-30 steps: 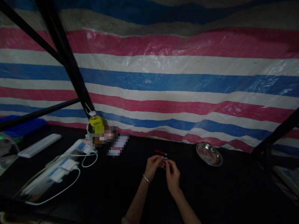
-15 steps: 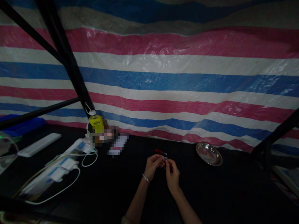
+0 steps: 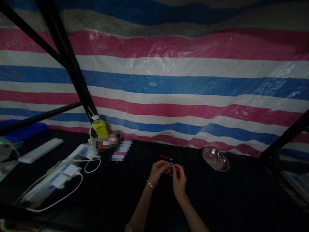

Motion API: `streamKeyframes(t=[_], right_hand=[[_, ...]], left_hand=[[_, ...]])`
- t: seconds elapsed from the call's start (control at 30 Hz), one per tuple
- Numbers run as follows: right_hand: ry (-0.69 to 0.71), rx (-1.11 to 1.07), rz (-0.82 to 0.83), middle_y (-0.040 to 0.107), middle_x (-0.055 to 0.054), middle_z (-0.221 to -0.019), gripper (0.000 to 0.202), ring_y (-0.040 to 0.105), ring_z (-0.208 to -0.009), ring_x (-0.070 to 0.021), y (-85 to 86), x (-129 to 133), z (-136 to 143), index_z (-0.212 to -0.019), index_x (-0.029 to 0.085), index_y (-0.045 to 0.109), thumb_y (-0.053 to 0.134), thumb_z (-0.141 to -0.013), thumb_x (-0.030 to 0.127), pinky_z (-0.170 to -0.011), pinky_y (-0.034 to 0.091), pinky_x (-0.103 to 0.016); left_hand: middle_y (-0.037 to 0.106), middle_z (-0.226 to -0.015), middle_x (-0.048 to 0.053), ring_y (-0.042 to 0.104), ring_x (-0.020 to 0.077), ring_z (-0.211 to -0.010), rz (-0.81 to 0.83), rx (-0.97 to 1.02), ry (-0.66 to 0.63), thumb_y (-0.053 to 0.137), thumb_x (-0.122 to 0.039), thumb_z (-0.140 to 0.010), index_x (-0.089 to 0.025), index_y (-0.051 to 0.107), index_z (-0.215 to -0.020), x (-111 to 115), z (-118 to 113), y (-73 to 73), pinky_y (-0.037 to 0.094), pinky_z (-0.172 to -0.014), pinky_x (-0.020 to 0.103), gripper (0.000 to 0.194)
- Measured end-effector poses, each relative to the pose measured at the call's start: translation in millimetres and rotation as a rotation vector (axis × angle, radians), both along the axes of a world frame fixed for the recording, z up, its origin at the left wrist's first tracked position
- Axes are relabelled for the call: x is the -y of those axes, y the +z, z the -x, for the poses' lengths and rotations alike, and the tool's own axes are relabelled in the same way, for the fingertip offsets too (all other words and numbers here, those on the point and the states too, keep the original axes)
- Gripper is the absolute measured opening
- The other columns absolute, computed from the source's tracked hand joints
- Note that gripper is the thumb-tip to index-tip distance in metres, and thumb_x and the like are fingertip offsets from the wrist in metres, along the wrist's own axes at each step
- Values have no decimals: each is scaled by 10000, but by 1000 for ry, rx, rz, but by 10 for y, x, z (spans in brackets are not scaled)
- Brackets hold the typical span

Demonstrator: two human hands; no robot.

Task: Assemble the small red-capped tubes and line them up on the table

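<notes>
The left hand (image 3: 156, 173) and right hand (image 3: 179, 181) are pinched at the fingertips on a small piece (image 3: 170, 166) between them, too dim to identify. Just beyond both hands lies a red object (image 3: 164, 157); a metal dish (image 3: 215, 159) rests on the desk (image 3: 116, 196), right of the right hand.

Backdrop: sheet (image 3: 169, 85) in red, white and blue stripes, creased, glossy in places. Black post (image 3: 76, 82) leans at left, in front of the sheet. Yellow bottle (image 3: 99, 125), white cap, stands upright near its foot; lower part pixelated. White card (image 3: 122, 150), also pixelated, lies just beside. Far left: blue tray (image 3: 29, 129), white bar (image 3: 41, 150), looping white cable (image 3: 63, 200).
</notes>
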State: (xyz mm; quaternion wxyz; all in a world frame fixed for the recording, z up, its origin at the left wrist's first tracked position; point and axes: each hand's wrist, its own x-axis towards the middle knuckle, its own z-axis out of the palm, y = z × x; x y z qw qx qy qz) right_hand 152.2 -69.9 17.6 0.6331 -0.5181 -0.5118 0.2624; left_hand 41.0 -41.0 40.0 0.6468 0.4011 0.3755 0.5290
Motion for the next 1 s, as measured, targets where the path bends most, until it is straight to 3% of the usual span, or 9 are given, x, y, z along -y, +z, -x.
streamKeyframes(t=[0.37,0.67,0.83,1.0], right_hand=[[55,-100,14,523,36,-589,255,506,-530,-107,77,-34,-4,-872,175,584,563,-780,412,-506,416,-213],[35,-184,24,444,56,-570,277,440,-504,-92,63,-56,-6,-857,168,572,576,-761,428,-472,375,-198],[-9,-240,52,366,87,-527,296,391,-462,-80,46,-77,-18,-853,172,556,596,-739,443,-441,349,-188],[-21,-300,68,379,98,-515,329,403,-442,-76,33,-75,-4,-876,180,532,626,-711,448,-428,359,-183]], left_hand=[[640,-592,21,571,103,-527,-24,-36,-2,730,-318,-624,-117,640,-736,6,6,20,391,-512,203,247],[631,-574,7,558,94,-518,-25,-44,-35,748,-295,-614,-118,627,-725,14,18,24,405,-528,208,241],[634,-572,10,564,96,-513,-49,-73,-122,769,-276,-585,-110,632,-692,23,-10,23,413,-532,212,240],[639,-551,15,577,105,-514,-40,-94,-132,788,-268,-546,-108,643,-671,41,-37,39,430,-535,217,250]])
